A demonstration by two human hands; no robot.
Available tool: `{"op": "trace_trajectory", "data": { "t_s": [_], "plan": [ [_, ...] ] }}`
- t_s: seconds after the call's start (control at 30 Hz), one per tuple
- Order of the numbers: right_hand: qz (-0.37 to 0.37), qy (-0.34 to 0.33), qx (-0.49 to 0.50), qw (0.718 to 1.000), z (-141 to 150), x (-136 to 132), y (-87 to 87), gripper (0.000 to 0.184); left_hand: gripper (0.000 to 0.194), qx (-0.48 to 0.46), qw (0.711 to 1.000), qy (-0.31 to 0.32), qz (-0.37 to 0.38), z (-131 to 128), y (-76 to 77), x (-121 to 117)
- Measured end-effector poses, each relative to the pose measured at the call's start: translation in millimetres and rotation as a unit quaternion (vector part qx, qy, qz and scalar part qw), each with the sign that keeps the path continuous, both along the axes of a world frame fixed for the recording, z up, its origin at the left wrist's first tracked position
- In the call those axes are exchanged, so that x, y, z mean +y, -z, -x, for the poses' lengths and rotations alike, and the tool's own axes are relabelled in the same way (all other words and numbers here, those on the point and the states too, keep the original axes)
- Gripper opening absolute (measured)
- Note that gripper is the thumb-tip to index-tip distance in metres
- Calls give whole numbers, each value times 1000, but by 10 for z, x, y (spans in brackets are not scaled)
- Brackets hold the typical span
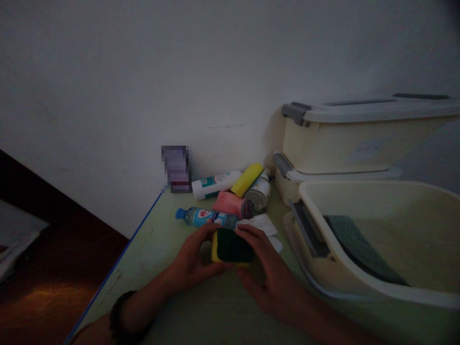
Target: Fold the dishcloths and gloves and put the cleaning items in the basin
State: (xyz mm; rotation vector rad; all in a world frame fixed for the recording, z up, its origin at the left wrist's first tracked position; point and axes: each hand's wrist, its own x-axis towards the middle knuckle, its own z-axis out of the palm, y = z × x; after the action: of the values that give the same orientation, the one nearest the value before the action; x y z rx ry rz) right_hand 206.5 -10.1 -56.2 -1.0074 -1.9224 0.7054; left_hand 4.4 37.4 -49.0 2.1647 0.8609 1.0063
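A sponge (234, 246) with a dark green scouring side and a yellow body is held between both hands above the table. My left hand (190, 258) grips its left end, thumb below and fingers above. On the other end, my right hand (268, 273) has its fingers closed over the top edge and its thumb underneath. Just behind the hands lies a clear bottle (206, 217) with a blue cap and label. White crumpled cloth or paper (261, 224) sits behind my right hand. A pink rolled cloth (232, 203) rests farther back.
Near the wall lie a white bottle (212, 186), a yellow sponge (247, 179) and a clear jar (259, 192). An open cream bin (309, 211) at right holds a green cloth (359, 244). Lidded bins (341, 146) are stacked behind. The table's blue edge (118, 261) runs along the left.
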Motion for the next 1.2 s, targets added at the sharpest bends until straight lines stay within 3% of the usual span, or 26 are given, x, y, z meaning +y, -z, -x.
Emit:
{"op": "trace_trajectory", "data": {
  "t_s": [0.23, 0.47, 0.63, 0.7, 0.8, 0.9, 1.0, 1.2],
  "plan": [
    [34, 2, 24, 999, 19, -13, -59, 51, 47, 19, 1000, 10, -18, 43, 69, -2],
    [29, 77, 68, 994, 71, 3, 82, 53, 53, -40, 991, 91, 92, -51, -66, -66],
    [5, 65, 64, 996, 71, 5, 34, 54, 38, -63, 989, 34, 125, -66, -51, -57],
    [5, 32, 66, 997, 59, -15, -7, 54, 35, -68, 991, -3, 115, -67, -55, -42],
    [17, 9, 85, 996, 48, -41, -27, 40, 33, -56, 996, -32, 54, -61, -84, -24],
    [84, 32, 113, 990, 49, -39, 4, 32, 33, -26, 999, -28, -15, -52, -105, -17],
    [159, 39, 136, 977, 49, -16, 32, 39, 35, -23, 999, -12, -34, -52, -90, -18],
    [175, 37, 177, 968, 49, 32, 36, 37, 48, -108, 987, 45, 107, -85, -28, -34]
  ]
}}
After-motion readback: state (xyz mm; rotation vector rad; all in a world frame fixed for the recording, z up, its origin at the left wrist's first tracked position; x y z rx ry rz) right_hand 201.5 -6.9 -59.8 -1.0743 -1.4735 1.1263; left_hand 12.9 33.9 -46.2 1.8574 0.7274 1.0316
